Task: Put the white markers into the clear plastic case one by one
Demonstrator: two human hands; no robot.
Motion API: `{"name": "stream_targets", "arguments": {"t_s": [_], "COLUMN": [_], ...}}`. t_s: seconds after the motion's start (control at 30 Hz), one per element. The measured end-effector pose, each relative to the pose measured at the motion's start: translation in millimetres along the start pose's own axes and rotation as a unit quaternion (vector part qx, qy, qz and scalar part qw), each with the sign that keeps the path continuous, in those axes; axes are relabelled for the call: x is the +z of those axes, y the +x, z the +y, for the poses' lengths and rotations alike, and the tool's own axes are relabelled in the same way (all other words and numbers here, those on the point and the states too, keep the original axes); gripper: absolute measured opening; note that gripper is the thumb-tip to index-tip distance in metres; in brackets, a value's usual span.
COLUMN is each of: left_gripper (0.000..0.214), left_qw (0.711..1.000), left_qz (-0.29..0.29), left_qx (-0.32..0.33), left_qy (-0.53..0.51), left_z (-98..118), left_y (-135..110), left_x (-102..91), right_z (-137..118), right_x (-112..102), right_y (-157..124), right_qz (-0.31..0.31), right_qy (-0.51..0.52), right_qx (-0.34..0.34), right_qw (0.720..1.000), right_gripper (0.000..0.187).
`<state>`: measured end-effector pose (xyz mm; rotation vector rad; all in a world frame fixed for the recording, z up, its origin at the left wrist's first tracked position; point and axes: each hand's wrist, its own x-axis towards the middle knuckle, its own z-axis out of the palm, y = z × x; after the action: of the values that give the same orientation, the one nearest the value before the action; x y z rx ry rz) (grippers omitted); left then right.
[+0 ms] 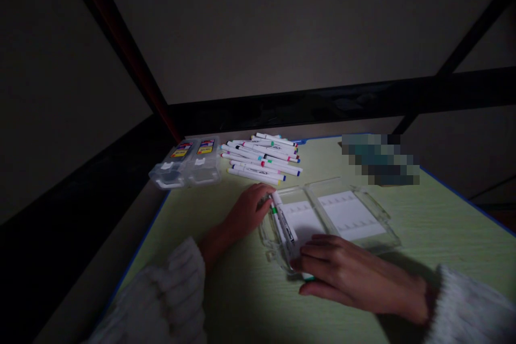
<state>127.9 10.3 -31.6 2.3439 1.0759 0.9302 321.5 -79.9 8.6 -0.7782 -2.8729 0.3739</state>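
Laying two white markers [285, 219] lengthwise in the left half of an open clear case [389, 236], mid-worktop [427, 236]; running long axes from far to near, slanting slightly rightward. Touching far ends with the left hand [250, 207]; covering near ends with the right hand [342, 274], blocking sight there. Not distinguishing open from closed at either grip. Showing beyond: a marker pile [264, 158] by the far edge, closed cases [203, 169] at the far-left corner, a pixelated object [379, 161] near the far-right corner.
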Motion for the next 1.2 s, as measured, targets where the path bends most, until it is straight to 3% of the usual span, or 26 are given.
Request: {"name": "stream_targets", "arguments": {"t_s": [0.37, 0.7, 1.0, 1.2], "left_gripper": [0.026, 0.029, 0.028, 0.025], "left_qw": [0.999, 0.998, 0.999, 0.999], "left_qz": [-0.024, -0.036, -0.024, 0.008], "left_qx": [0.015, 0.015, 0.016, 0.017], "left_qy": [0.037, 0.040, 0.043, 0.040], "left_z": [6.2, 5.1, 6.1, 4.2], "left_y": [3.1, 1.1, 1.2, 1.0], "left_x": [-3.7, -4.0, -5.0, -3.3], "right_z": [-1.9, 0.2, 0.4, 0.0], "right_x": [-4.1, -0.3, 3.2, 0.4], "right_y": [0.9, -0.1, -0.3, -1.8], "right_qz": [-0.005, 0.008, 0.062, 0.141], "right_qy": [0.017, -0.050, -0.073, -0.078], "right_qx": [0.015, -0.015, -0.040, -0.057], "right_qw": [1.000, 0.999, 0.995, 0.985], "right_gripper": [0.016, 0.017, 0.013, 0.023]}}
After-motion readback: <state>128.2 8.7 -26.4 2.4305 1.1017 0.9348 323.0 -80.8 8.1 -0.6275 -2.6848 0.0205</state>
